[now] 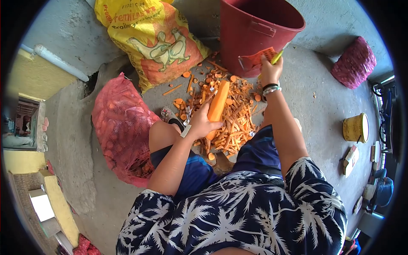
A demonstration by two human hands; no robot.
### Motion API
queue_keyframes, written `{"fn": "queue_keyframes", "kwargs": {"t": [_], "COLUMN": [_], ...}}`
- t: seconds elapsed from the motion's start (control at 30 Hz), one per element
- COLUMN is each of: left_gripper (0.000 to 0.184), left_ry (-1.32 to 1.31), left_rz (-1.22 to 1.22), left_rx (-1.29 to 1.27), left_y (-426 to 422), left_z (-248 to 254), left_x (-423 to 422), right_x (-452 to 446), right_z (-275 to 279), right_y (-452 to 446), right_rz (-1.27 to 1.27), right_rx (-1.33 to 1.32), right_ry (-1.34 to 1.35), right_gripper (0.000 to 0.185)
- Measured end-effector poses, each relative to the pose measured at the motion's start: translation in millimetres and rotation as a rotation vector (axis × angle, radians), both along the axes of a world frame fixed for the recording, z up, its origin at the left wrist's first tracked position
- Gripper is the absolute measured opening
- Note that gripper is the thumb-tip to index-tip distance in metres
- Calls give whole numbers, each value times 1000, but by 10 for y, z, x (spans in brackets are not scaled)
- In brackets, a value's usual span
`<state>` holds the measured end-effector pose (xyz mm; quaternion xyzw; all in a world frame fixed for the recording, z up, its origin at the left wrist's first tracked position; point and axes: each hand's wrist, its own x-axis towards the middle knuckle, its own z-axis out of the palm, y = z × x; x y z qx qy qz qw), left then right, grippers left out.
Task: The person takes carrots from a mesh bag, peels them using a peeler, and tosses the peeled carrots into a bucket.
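From my remote station I see a grey concrete floor [316, 110], worn and stained, meeting bluish-grey walls [63, 25]. A white pipe [59, 62] runs along a yellow wall section [40, 78] (my lens bends everything), near a framed opening [21, 123].

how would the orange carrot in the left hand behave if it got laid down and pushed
The carrot is probably stiff, since it juts out straight from the left hand. Its long, rounded shape suggests it could roll. Its smooth, bare-looking surface may make it slippery.
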<state>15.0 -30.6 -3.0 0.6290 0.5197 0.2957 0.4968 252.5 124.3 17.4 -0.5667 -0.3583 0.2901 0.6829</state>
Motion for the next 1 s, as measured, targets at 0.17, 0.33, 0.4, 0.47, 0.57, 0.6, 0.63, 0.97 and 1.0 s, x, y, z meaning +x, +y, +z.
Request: {"fn": "queue_keyframes", "kwargs": {"t": [0.17,0.33,0.4,0.47,0.57,0.6,0.63,0.97,1.0], "left_gripper": [76,76,75,73,58,45,38,37,38], "left_ry": [-55,-32,-12,-15,7,-48,-26,-620,-535], "left_rz": [-34,-57,9,9,87,116,-7,74,72], "left_rx": [-64,-113,-274,-391,-778,-829,-816,615,623], "left_y": [44,9,-22,42,225,296,526,462,278], "left_z": [27,58,44,-152,-702,-455,87,2555,2385], "left_x": [-62,-93,-116,-131,-185,-151,-63,6,-163], "right_x": [-486,119,286,370,128,140,252,234,224], "right_z": [149,-590,-778,-1112,-1388,-1699,-2046,-1724,-1753], "right_y": [-567,52,4,-281,-1016,-1160,-1176,-1337,-1356], "right_rz": [361,-178,-97,162,26,37,59,290,341], "right_rx": [-19,25,105,-95,-246,-308,-508,-564,-561], "right_ry": [-2,110,283,163,-50,-9,73,-87,-196], "right_gripper": [37,29,29,32,39,43,45,39,40]}}
